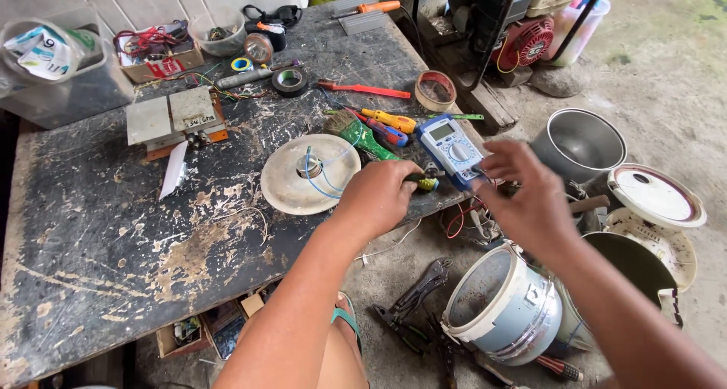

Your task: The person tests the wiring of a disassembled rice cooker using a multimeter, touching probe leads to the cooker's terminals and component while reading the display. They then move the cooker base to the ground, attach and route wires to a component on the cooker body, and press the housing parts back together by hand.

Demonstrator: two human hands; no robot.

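My left hand [376, 198] is closed around a screwdriver with a black and yellow handle [424, 182], near the front right edge of the worn dark table [113, 238]. My right hand [526, 196] hovers just right of it with fingers spread, beside a blue multimeter [451, 150] whose red and black leads [460, 216] hang off the table edge. Left of my left hand lies a round cream disc [291, 183] with a blue wire coiled at its centre.
Screwdrivers [388, 121], a green brush [362, 134], tape rolls [290, 81] and a metal block [176, 118] lie on the table. On the floor sit an open rice cooker body [506, 304], a metal pot [578, 141], lids [656, 196] and pliers [413, 302].
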